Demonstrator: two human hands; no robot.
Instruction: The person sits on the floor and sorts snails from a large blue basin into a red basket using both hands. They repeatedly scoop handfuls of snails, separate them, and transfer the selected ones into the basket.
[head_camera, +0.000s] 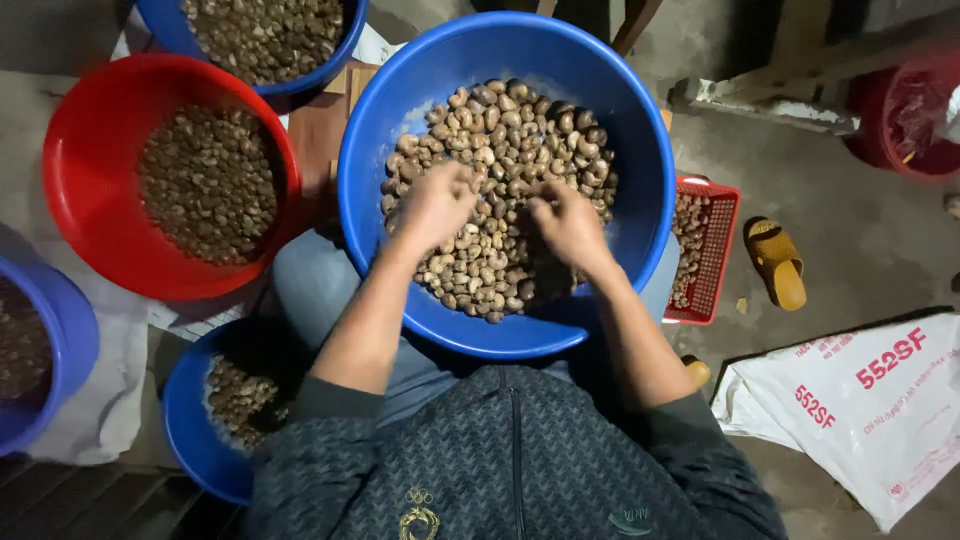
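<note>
Grey concrete floor (860, 230) (dim, dusty), wooden planks (80, 500) at lower left.

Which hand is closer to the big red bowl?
The left hand. It rests on the nuts in the large blue basin, on the side toward the red bowl. The right hand lies farther away, toward the small red basket.

- Left hand (435, 205) and right hand (568, 222) rest fingers-down in pale nuts (510, 130) filling a big blue basin (400, 120) on the lap;
- red basin (80, 160) of darker nuts to the left; small red basket (718, 250) at right;
- yellow sandal (776, 262) and white sack (870, 420) on the floor.
</note>
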